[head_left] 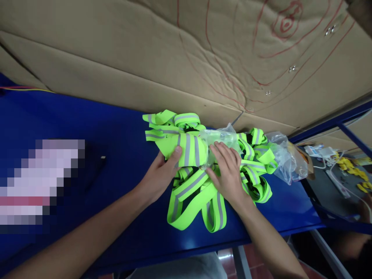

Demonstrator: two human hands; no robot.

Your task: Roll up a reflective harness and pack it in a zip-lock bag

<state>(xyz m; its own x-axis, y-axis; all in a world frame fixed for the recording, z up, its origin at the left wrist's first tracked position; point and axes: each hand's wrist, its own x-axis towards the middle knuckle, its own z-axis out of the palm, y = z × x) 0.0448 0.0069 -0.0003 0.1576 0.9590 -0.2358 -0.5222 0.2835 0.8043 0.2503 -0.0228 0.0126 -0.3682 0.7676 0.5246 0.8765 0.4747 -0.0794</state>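
Observation:
My left hand (164, 174) is closed around the left side of a folded bundle of fluorescent green reflective strap (188, 151), thumb on top. The bundle's grey stripes run nearly upright, and its right end meets a clear plastic bag (222, 135). My right hand (228, 172) grips this bag, with bent fingers over its front and the thumb apart, lower left. Whether the bundle's end is inside the bag, I cannot tell. Around and beneath both hands lies a heap of loose green straps (177, 217), looped and tangled, on the blue table (122, 217).
Cardboard (130, 58) with red drawn lines rises behind the table. Another clear plastic bag (287, 159) lies right of the heap. A blurred-out, pale rectangular item (37, 182) is at the left. Beyond the blue frame, a dark bench holds yellow pieces (351, 168); part of another person shows there.

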